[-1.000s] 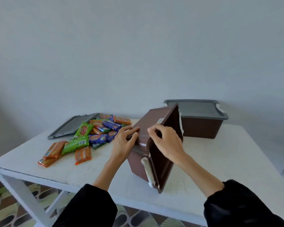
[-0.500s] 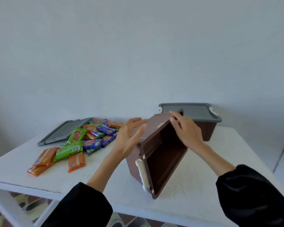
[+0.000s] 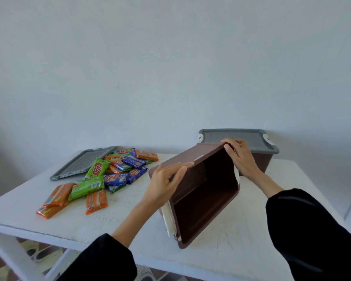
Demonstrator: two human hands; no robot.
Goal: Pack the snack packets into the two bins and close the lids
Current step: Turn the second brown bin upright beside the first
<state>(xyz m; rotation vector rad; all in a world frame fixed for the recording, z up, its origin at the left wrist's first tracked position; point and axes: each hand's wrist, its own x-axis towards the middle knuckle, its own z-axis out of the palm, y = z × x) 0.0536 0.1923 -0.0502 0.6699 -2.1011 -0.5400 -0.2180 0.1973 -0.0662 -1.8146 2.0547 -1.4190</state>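
Head view: the bin [image 3: 207, 189] stood tipped on the table [image 3: 241, 240], left hand [image 3: 164, 185] flat against its side, right hand [image 3: 241, 159] gripping its far rim; lowering it level, near the packets [image 3: 101, 179], seemed wise.

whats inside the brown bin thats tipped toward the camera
The tipped brown bin shows only bare brown walls and floor, with no packets in it. The right hand covers part of its upper rim, and its deepest corners lie in shadow.
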